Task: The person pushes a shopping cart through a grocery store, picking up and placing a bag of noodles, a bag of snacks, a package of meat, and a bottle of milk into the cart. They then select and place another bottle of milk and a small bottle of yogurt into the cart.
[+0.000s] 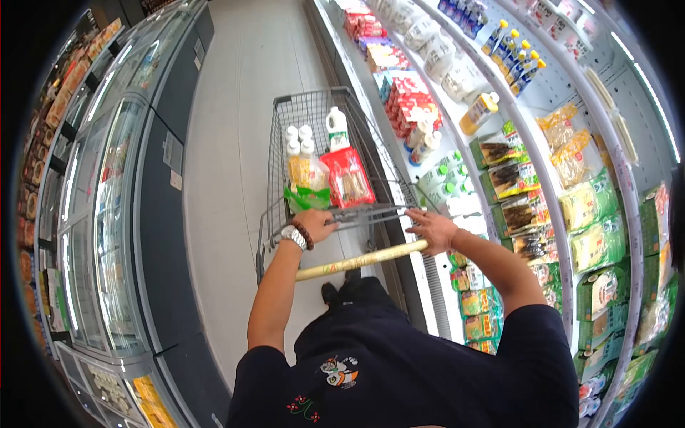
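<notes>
The shopping cart (285,143) stands in the aisle straight ahead. Its rear wire rim lies under both sets of fingers, and its yellow handle bar (357,262) sits nearer the body. The left hand (312,225), arm outstretched, curls closed over the rim by a green packet (308,197). The right hand (432,230) rests there with fingers spread. The left fingertips are hidden.

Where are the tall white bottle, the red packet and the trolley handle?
tall white bottle (337,130): head view, on its body.
red packet (347,178): head view, middle of its front.
trolley handle (364,260): head view, bare middle of the bar.
</notes>
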Available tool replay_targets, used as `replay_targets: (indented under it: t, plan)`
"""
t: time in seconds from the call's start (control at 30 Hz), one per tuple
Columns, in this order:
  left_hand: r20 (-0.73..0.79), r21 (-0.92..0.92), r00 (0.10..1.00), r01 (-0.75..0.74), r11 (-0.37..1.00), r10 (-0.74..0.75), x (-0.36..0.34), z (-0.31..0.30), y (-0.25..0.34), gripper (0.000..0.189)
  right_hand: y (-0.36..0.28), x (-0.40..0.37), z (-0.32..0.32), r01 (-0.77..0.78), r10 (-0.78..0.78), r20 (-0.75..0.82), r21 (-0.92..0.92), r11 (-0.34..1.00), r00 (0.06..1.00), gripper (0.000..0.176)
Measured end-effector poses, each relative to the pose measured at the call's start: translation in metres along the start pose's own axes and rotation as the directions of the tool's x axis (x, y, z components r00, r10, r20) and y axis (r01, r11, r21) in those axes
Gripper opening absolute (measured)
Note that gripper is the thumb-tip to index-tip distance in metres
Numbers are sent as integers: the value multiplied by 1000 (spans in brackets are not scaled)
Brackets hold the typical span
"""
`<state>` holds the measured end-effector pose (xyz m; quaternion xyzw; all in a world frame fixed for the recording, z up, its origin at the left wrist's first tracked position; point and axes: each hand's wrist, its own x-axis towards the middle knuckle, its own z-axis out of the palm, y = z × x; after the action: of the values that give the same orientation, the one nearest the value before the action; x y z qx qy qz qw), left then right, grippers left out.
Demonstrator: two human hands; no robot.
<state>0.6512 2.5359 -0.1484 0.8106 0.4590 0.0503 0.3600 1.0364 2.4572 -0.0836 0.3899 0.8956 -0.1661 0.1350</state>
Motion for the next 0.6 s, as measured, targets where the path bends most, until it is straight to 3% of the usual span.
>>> replay_targets:
  t: [0.07,0.23,0.6]
  plan:
    - [-67,-1,995,-72,997,72,3,5,-3,37,2,-1,-1,18,-18,-32,23,1000,999,57]
    - [-2,-1,1000,-29,1000,29,5,-4,1,37,6,0,-1,71,-67,-120,32,997,991,54]
    - [-55,4,998,-39,999,39,20,-3,-2,38,23,11,-13,82,-78,-83,48,995,993,53]
